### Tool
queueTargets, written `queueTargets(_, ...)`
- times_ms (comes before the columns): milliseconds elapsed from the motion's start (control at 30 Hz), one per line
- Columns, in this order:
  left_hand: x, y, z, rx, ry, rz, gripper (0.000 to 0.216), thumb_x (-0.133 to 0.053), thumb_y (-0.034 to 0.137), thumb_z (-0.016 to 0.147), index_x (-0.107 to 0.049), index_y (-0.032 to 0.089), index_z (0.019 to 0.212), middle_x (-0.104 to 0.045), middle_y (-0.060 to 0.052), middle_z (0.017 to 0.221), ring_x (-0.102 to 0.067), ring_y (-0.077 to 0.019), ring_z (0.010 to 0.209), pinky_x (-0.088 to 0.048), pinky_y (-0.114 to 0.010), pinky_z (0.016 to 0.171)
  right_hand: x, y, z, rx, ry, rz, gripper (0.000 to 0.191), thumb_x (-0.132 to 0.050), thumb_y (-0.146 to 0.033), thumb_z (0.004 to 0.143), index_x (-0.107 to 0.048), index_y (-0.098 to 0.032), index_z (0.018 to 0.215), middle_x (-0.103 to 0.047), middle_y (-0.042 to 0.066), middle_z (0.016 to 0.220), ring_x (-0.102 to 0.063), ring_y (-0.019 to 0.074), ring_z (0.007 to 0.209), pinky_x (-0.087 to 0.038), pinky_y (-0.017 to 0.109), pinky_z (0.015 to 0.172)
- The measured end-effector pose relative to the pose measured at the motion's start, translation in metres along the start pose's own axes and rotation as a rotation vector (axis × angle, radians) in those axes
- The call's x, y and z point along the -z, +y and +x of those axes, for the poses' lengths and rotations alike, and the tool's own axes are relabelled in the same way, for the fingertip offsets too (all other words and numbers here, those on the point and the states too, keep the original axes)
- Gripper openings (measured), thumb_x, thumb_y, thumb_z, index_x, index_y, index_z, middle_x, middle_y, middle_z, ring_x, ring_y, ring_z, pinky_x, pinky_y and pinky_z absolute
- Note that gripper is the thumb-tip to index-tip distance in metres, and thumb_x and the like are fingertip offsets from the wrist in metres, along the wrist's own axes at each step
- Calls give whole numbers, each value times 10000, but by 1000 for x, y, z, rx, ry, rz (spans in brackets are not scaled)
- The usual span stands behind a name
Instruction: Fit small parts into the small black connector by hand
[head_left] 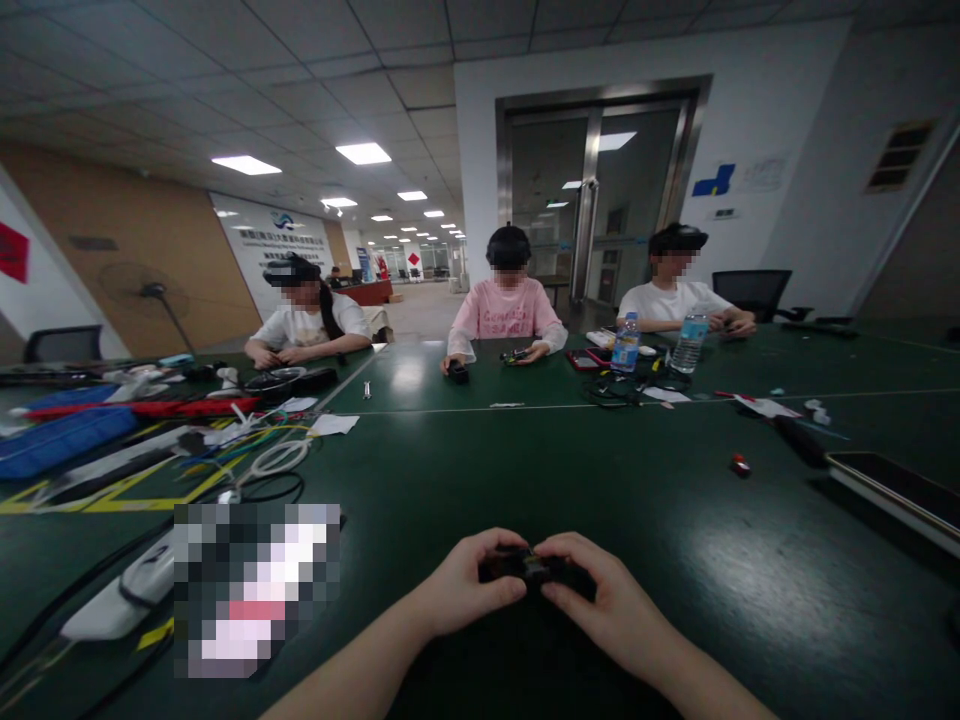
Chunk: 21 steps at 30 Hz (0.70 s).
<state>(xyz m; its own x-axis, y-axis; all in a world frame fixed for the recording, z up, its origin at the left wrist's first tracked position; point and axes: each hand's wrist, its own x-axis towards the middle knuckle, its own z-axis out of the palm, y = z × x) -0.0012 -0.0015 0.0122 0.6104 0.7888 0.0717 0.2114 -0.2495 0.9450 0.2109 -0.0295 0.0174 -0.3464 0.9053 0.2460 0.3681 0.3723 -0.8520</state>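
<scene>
Two bare arms (375, 655) lie closest, over the green counter (420, 470). Their fingers meet at a small dark thing (535, 568) in the middle. Far to the left of the small dark thing is a white power strip (105, 608). Right at its left end is the left hand (465, 588), curled in, with thumb and finger pinching that end. The small dark thing is just above or on the counter; I can't tell if it touches. It looks light and hard, so I think it won't bend much. It may be smooth and a bit slippy, and its little parts could break. Its two ends seem the best spots to hold, with a soft pinch. At its right end, the right hand (606, 592) curls the same way, thumb and finger holding on. Farther off to its right is a tiny red thing (740, 465), then a flat slab like a phone (900, 490).
</scene>
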Motion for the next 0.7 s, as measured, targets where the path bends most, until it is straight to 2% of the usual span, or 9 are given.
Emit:
queueTargets(433,0,-1,0,21,-3,-34,479,-666,230,733,-497,162,1176,-582,-74,1084,-566,-230,979,-449,-358,847,1,-2,0,15,-11,5,279,-589,-124,773,-634,-279,1001,-643,15,1020,-596,213,993,-468,373,894)
queueTargets(700,-1,-1,1,34,-11,-34,369,-637,196,737,-530,166,1090,-603,-34,966,-572,-190,877,-449,-322,790,1,2,0,-11,-5,-37,311,-608,-168,775,-608,-257,1074,-644,37,1054,-586,225,1013,-452,384,908)
